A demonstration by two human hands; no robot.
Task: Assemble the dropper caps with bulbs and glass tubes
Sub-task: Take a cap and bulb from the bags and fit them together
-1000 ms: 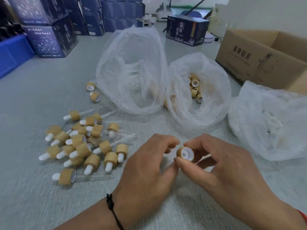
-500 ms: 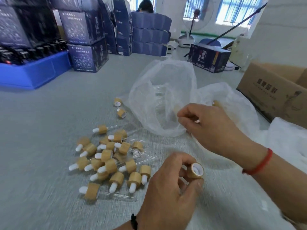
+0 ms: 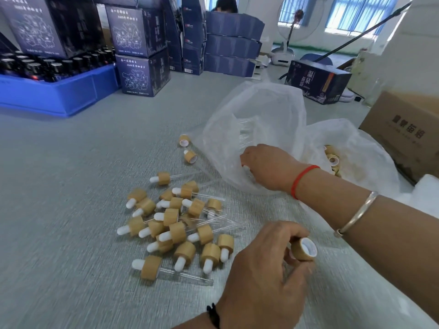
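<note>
My left hand [image 3: 263, 269] pinches a bamboo-coloured dropper cap [image 3: 304, 249] with a white insert, held above the grey table near me. My right hand [image 3: 266, 166] reaches into the mouth of a clear plastic bag [image 3: 261, 110] that holds glass tubes [image 3: 245, 129]; its fingertips are hidden inside the bag, so what they hold does not show. A pile of several assembled droppers [image 3: 178, 224], with caps, white bulbs and glass tubes, lies on the table to the left of my hands.
A second plastic bag [image 3: 351, 143] with loose caps [image 3: 332, 157] sits to the right. Beyond it stand a cardboard box [image 3: 403, 134] and another white bag [image 3: 425, 193]. Two loose caps [image 3: 187, 148] lie by the tube bag. A blue crate [image 3: 59, 91] and dark boxes [image 3: 140, 43] stand behind.
My right hand let go of the cap and moved away to the tube bag, reaching into its mouth. My left hand kept the cap. The view tilted up.
</note>
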